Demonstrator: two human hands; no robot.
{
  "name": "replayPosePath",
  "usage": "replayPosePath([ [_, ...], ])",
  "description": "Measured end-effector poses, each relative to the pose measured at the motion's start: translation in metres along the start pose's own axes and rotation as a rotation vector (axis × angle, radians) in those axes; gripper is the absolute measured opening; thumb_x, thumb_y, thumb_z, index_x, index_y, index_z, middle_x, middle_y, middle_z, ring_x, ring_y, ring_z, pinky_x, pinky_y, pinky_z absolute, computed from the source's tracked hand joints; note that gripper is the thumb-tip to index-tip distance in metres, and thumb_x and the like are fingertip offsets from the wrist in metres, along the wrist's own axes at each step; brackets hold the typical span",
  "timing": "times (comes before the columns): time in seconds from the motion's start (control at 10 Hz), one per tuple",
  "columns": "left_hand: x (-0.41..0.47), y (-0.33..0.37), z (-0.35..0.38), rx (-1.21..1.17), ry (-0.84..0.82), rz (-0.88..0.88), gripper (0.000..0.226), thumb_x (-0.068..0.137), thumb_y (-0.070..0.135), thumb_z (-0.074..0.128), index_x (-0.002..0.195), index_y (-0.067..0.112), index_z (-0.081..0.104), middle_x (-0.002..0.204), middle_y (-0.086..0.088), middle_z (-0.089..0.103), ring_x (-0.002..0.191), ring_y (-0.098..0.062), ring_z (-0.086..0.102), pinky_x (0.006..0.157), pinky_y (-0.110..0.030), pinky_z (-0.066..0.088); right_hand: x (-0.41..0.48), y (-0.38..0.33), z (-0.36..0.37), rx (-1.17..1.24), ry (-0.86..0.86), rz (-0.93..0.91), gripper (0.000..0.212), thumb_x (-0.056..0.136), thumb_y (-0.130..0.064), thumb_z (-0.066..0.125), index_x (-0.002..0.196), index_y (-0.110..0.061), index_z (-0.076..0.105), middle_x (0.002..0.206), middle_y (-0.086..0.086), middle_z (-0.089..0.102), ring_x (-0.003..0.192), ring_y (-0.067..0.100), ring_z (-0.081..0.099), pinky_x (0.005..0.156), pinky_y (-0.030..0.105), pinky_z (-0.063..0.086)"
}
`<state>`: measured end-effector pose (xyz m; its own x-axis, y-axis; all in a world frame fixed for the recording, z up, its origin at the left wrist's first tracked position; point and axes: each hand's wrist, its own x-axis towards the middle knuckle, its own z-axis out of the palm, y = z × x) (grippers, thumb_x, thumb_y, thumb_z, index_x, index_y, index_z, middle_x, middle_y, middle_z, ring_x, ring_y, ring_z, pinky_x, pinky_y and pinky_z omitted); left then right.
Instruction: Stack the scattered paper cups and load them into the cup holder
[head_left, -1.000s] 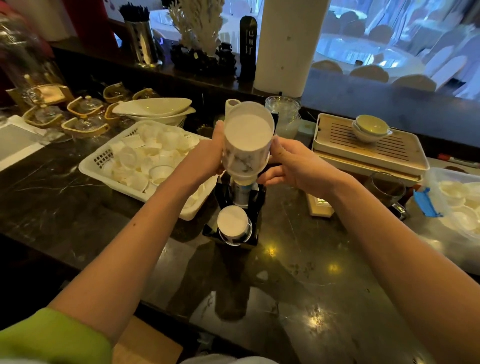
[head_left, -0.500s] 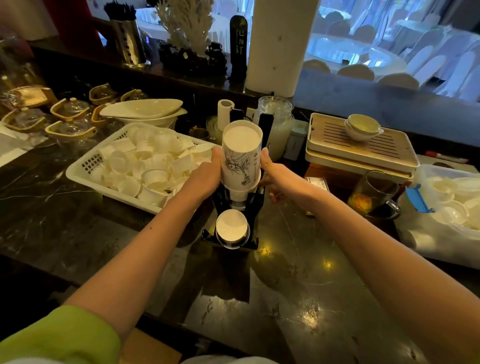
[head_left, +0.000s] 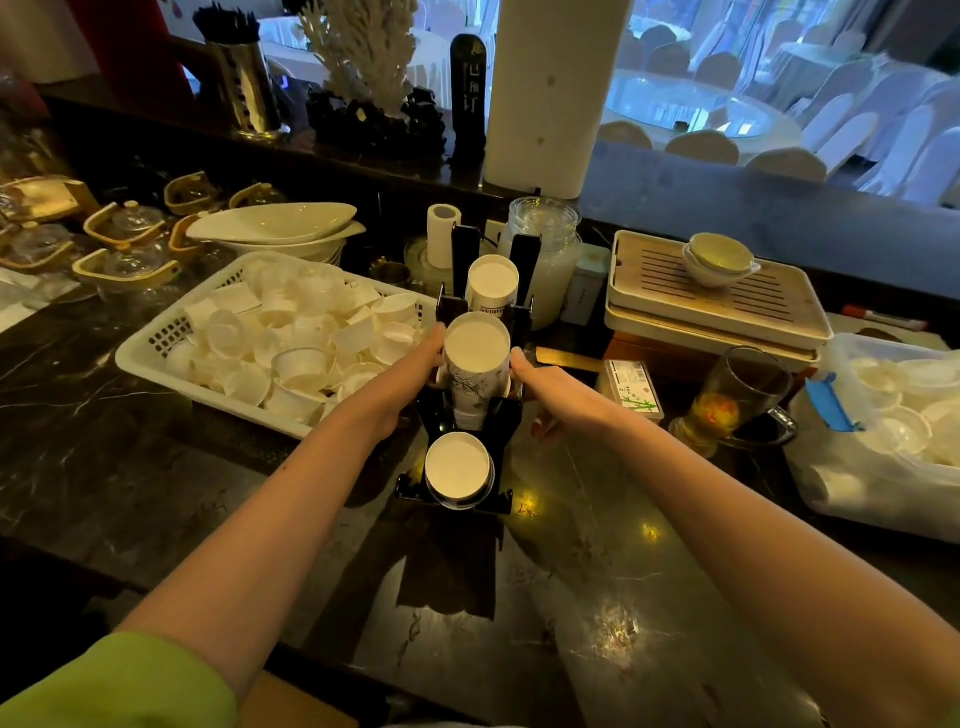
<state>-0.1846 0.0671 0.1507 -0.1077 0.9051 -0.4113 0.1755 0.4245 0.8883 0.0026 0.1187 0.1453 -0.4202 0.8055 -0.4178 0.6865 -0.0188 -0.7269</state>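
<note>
Left hand (head_left: 405, 382) at nine o'clock and right hand (head_left: 558, 397) at three clasp the inverted cup stack (head_left: 475, 364), steadying it into the black cup holder's (head_left: 457, 415) middle slot.

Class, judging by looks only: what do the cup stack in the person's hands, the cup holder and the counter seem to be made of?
Cup stack: matte white paper, seemingly; printed ink drawing, thin nested rims.
Cup holder: probably glossy black plastic or acrylic; flat panels catch highlights.
Counter: polished dark stone, likely marble; pale veins and mirror-like lamp reflections.
</note>
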Motion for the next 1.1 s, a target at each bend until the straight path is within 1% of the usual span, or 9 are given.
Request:
replayPosePath([
  [0.1,-0.002,-0.008,0.0,-0.042,-0.05,0.053,0.052,0.094,0.072,0.026,0.131,0.045,0.051,0.147,0.007,0.049,0.139,-0.016,0.039,0.12,-0.05,0.022,-0.002,0.002,0.001,0.025,0.03,-0.029,0.075,0.092,-0.071,0.021,0.146,-0.023,0.041,0.137,0.016,0.055,0.082,0.023,0.067,0.079,0.043,0.06],
  [0.2,-0.005,-0.011,0.0,-0.052,-0.02,0.146,0.052,0.095,0.069,0.027,0.131,0.042,0.054,0.144,0.007,0.053,0.136,-0.014,0.044,0.118,-0.041,0.028,-0.014,-0.005,0.0,0.042,0.095,-0.125,0.073,0.091,-0.071,0.023,0.143,-0.025,0.044,0.139,0.009,0.055,0.1,0.022,0.064,0.082,0.038,0.056],
  [0.3,-0.012,-0.013,0.001,-0.023,0.056,0.305,0.044,0.1,0.056,0.031,0.13,0.036,0.057,0.132,0.013,0.06,0.127,-0.004,0.052,0.104,-0.023,0.036,-0.033,-0.018,-0.001,0.123,0.173,-0.324,0.065,0.09,-0.066,0.031,0.141,-0.029,0.046,0.135,-0.005,0.057,0.118,0.013,0.056,0.093,0.03,0.046],
  [0.5,-0.02,-0.014,0.005,0.018,0.101,0.436,0.023,0.099,0.051,0.038,0.111,0.051,0.059,0.115,0.024,0.066,0.112,0.01,0.058,0.094,-0.014,0.042,-0.037,-0.019,0.006,0.138,0.208,-0.431,0.039,0.1,-0.044,0.041,0.137,-0.034,0.049,0.117,-0.02,0.059,0.106,-0.012,0.053,0.08,0.008,0.042],
  [0.6,-0.019,-0.015,0.004,0.023,0.093,0.438,0.024,0.098,0.055,0.038,0.111,0.053,0.058,0.117,0.025,0.066,0.115,0.009,0.057,0.095,-0.016,0.041,-0.034,-0.017,0.009,0.141,0.225,-0.438,0.04,0.101,-0.041,0.04,0.139,-0.031,0.048,0.118,-0.02,0.059,0.107,-0.014,0.052,0.082,0.007,0.043],
  [0.8,-0.022,-0.012,0.006,0.016,0.056,0.427,0.027,0.102,0.05,0.036,0.118,0.047,0.057,0.116,0.027,0.063,0.113,0.012,0.055,0.091,-0.011,0.039,-0.03,-0.017,0.017,0.156,0.261,-0.448,0.044,0.102,-0.041,0.038,0.143,-0.026,0.045,0.133,-0.009,0.058,0.123,0.0,0.05,0.094,0.013,0.041],
  [0.9,-0.019,-0.011,0.006,0.047,0.062,0.425,0.045,0.102,0.052,0.031,0.137,0.033,0.053,0.129,0.015,0.059,0.124,-0.004,0.051,0.096,-0.016,0.037,-0.029,-0.018,0.018,0.157,0.271,-0.429,0.046,0.102,-0.043,0.036,0.143,-0.025,0.045,0.135,-0.006,0.058,0.127,0.007,0.05,0.102,0.027,0.044],
  [1.0,-0.024,-0.013,0.005,0.118,0.075,0.442,0.056,0.099,0.061,0.025,0.141,0.032,0.049,0.139,0.012,0.055,0.129,-0.005,0.046,0.103,-0.022,0.034,-0.035,-0.018,0.019,0.16,0.257,-0.43,0.044,0.103,-0.043,0.034,0.142,-0.026,0.045,0.132,-0.009,0.058,0.124,0.007,0.051,0.102,0.032,0.045],
  [1.1,-0.035,-0.014,0.003,0.146,0.207,0.528,0.04,0.102,0.055,0.022,0.123,0.039,0.053,0.122,0.022,0.056,0.109,0.021,0.045,0.093,-0.005,0.03,-0.046,-0.021,0.018,0.17,0.326,-0.405,0.045,0.103,-0.044,0.03,0.142,-0.026,0.043,0.131,-0.011,0.056,0.12,0.005,0.051,0.099,0.029,0.044],
])
